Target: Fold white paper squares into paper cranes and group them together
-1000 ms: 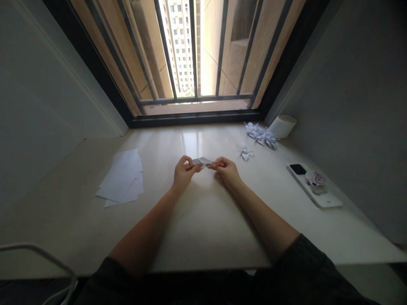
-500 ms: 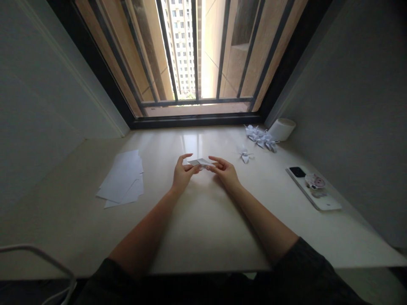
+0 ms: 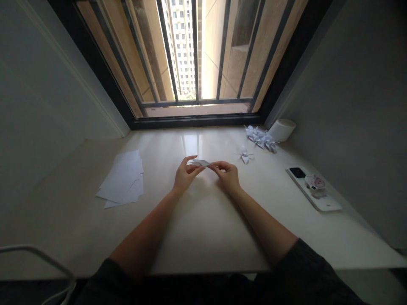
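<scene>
A small folded white paper piece [image 3: 199, 162] is held just above the cream table [image 3: 203, 224] at its middle. My left hand [image 3: 184, 176] pinches its left end with thumb and fingers. My right hand [image 3: 227, 173] pinches its right end, fingers curled. Both forearms reach in from the bottom edge, with dark sleeves pushed up.
A loose stack of white sheets [image 3: 122, 178] lies at the left. One folded paper crane [image 3: 244, 156] stands right of my hands, several more cranes [image 3: 262, 137] by a white roll [image 3: 282, 128]. A white phone [image 3: 313, 190] lies at the right. A barred window [image 3: 195, 63] is ahead.
My fingers shifted on the paper: they loosened and spread half a second ago, and now pinch it again. The paper has tilted and looks narrower. The hands stayed in place.
</scene>
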A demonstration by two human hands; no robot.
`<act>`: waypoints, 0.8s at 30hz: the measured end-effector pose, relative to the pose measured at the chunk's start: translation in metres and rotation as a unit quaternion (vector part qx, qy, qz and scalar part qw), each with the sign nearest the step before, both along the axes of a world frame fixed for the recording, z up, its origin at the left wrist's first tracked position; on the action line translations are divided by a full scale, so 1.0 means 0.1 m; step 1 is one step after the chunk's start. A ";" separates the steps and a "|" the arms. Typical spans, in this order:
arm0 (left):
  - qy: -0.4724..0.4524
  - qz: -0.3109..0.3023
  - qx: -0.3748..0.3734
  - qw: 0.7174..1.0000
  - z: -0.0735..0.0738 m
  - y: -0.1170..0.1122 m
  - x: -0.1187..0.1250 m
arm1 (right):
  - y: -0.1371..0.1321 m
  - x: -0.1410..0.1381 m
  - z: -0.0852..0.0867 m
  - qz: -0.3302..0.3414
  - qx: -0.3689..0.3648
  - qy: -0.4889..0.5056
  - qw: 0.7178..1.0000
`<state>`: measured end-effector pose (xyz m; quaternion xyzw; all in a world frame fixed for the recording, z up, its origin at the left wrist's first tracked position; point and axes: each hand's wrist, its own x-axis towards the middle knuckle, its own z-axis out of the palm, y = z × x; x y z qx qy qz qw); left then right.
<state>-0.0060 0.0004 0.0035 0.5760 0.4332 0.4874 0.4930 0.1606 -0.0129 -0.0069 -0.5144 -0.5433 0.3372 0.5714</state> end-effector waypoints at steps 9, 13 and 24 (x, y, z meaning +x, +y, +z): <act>0.011 -0.007 0.074 0.997 -0.04 0.01 -0.01 | -0.05 0.02 0.04 -0.007 0.112 -0.083 0.990; 0.025 0.016 0.100 0.995 -0.03 0.00 -0.01 | -0.05 -0.01 0.06 0.025 0.069 -0.050 0.996; 0.015 0.022 0.094 0.995 0.00 0.00 -0.01 | -0.01 -0.03 0.03 0.101 -0.024 0.081 0.991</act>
